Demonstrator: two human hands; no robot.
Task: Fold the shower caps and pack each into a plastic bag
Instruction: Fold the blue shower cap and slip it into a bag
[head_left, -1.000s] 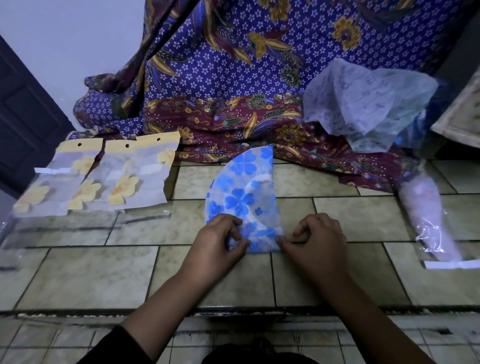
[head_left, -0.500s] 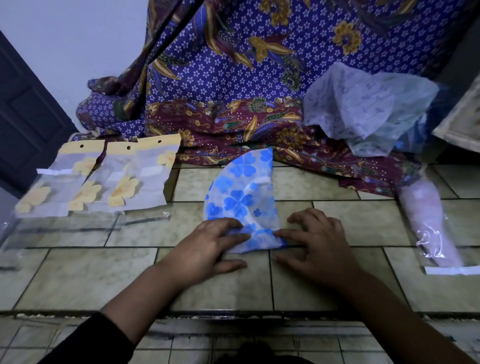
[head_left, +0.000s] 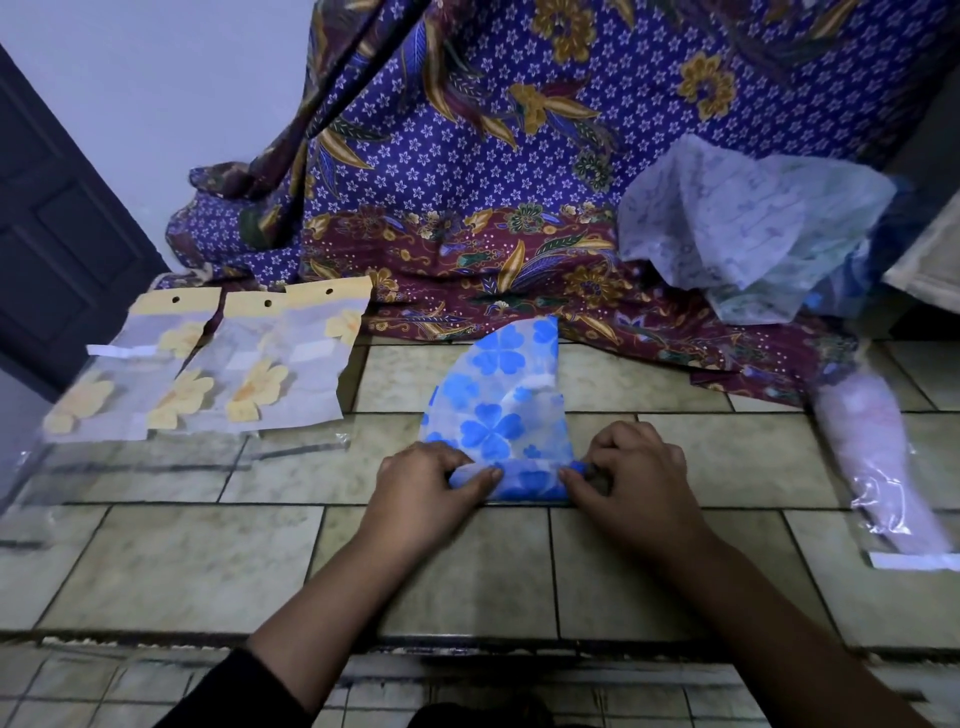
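Both the left hand (head_left: 423, 480) and the right hand (head_left: 631, 475) pinch the blue-flowered shower cap's (head_left: 501, 415) rolled near edge on the tiled counter (head_left: 182, 561), packed bags (head_left: 218, 371) at left, patterned cloth (head_left: 493, 208) behind.

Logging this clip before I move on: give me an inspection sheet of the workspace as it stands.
Surface: tiled counter, tiles showing round the work.
Job's things: blue-flowered shower cap, folded to a wedge, near edge rolled; three yellow-flowered bags at left; bagged pink cap at right.
Clutter: heap of pale plastic at back right.
Hands: left hand and right hand each pinch the cap's rolled edge.
Cables: nothing seen.
Surroundings: purple batik cloth behind; dark door at left.
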